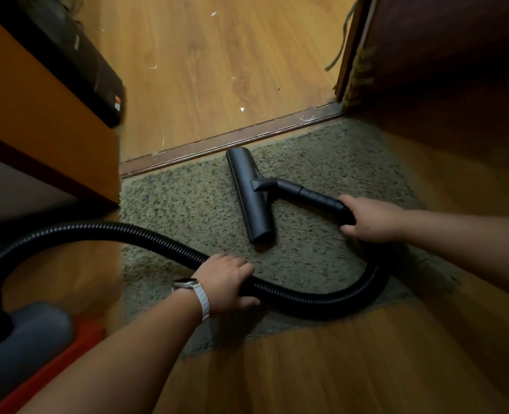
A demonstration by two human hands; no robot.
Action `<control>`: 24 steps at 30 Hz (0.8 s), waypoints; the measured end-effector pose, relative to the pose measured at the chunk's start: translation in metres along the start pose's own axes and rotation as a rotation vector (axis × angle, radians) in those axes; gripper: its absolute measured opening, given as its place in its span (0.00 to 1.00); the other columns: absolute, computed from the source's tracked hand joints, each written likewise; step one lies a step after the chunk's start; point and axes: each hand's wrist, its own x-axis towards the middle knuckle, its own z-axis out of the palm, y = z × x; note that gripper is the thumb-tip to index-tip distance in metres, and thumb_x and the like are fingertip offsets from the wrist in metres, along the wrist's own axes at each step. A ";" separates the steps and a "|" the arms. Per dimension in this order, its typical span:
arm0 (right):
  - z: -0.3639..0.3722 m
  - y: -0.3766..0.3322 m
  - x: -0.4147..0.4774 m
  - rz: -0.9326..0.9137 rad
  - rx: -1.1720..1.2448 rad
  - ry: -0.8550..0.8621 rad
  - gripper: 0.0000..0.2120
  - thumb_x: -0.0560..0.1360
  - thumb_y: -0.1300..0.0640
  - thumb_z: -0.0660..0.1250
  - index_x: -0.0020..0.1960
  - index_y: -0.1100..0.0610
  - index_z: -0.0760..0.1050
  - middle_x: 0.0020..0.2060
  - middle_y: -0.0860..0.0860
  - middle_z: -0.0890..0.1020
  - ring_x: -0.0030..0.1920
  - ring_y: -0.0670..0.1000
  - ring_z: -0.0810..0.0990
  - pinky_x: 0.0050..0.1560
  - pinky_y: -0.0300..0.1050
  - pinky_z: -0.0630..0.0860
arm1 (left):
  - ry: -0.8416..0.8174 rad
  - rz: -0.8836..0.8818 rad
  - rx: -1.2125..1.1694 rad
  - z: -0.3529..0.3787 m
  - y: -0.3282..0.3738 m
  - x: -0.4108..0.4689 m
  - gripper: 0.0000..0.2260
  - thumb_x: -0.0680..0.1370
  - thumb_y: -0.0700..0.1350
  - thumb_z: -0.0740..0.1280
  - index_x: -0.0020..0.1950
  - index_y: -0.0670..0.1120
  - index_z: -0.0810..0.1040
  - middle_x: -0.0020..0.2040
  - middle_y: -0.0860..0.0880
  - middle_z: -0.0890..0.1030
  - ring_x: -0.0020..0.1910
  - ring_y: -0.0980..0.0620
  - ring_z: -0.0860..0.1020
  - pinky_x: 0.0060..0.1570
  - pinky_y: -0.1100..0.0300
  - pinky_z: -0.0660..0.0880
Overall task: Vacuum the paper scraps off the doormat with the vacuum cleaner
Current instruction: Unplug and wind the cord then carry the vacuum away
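The right grip (369,218) holds the black tube (316,199) just behind the floor nozzle (250,195). The left grip (226,282), with a white watch (187,284) on its wrist, holds the ribbed hose (128,231). The nozzle lies flat on the green doormat (187,204), near the door threshold (232,138). The hose curves over the mat to the grey vacuum cleaner (23,333) at the left. Small white paper scraps (242,109) lie on the wooden floor (217,55) beyond the threshold.

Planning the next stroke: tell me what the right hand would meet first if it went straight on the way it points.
Probably the floor nozzle: the right hand grips the wand and points left along it over the doormat.
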 end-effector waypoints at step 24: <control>-0.118 -0.340 -0.085 -0.870 -0.412 0.447 0.29 0.77 0.37 0.61 0.73 0.49 0.67 0.71 0.49 0.70 0.66 0.53 0.73 0.61 0.49 0.76 | 0.398 -0.257 -0.060 -0.098 -0.166 -0.260 0.30 0.73 0.67 0.59 0.65 0.48 0.77 0.63 0.48 0.79 0.60 0.46 0.78 0.57 0.51 0.77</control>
